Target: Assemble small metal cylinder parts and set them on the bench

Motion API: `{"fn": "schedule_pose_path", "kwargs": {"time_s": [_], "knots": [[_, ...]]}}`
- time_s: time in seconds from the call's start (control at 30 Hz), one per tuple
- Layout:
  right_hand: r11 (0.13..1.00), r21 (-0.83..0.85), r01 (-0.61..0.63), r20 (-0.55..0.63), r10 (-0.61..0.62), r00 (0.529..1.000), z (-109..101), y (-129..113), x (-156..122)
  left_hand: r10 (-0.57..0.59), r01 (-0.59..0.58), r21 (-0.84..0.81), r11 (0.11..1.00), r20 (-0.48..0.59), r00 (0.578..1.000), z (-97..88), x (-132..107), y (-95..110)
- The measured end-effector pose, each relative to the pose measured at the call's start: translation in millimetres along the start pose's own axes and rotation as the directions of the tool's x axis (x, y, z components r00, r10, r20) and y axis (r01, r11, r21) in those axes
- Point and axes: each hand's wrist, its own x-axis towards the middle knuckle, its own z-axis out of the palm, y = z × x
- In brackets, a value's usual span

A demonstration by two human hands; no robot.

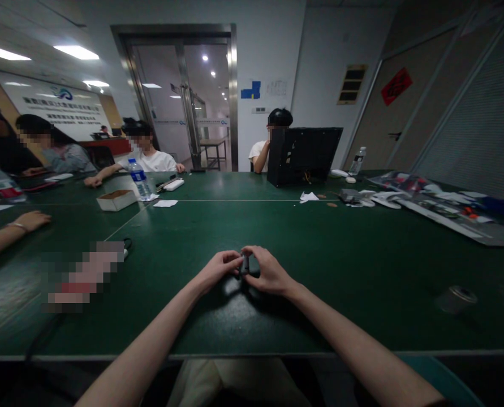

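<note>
Between my two hands, just above or on the green table (171, 237), is a small dark grey cylinder-like piece (245, 264); its exact kind is too small to make out. My left hand (223, 265) pinches it from the left with bent fingers. From the right, my right hand (269, 272) curves around it, thumb below and fingers above. Fingers partly cover the piece, and whether its base rests on the table I cannot tell.
A metal can-like cylinder (457, 298) stands at the right. Left are a blurred-out device (86, 277) with a cable and a co-worker's hand (33, 220). Farther back are a white box (116, 200), a water bottle (138, 180), a black monitor-like case (305, 155) and assorted parts (459, 212).
</note>
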Motion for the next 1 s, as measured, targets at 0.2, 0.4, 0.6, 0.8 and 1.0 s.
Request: {"fn": "schedule_pose_path", "kwargs": {"time_s": [0.2, 0.4, 0.6, 0.8, 1.0], "knots": [[1.0, 0.013, 0.013, 0.0, -0.013, 1.0, -0.8, -1.1, -0.1, 0.001, 0.014, -0.156, 0.988, 0.099, 0.995, 1.9, -0.8, -2.0], [1.0, -0.008, -0.004, -0.003, 0.004, 1.0, 0.9, 2.5, -0.7, 0.009, -0.008, 0.049, 0.999, -0.005, 1.0, -2.1, 1.4, -6.3], [1.0, 0.018, 0.006, -0.013, -0.006, 1.0, 2.2, 2.8, -0.3, 0.009, 0.007, -0.134, 0.991, 0.118, 0.993, 1.7, -3.8, 0.6], [1.0, -0.014, 0.012, -0.004, -0.012, 1.0, 2.6, 2.9, -0.2, 0.002, -0.003, 0.022, 1.0, 0.045, 0.999, -0.1, -1.7, -1.3], [1.0, -0.027, 0.016, -0.001, -0.016, 1.0, 1.6, 2.2, -0.3, 0.006, -0.002, -0.068, 0.998, 0.051, 0.999, -1.9, -0.1, -3.8]]}}
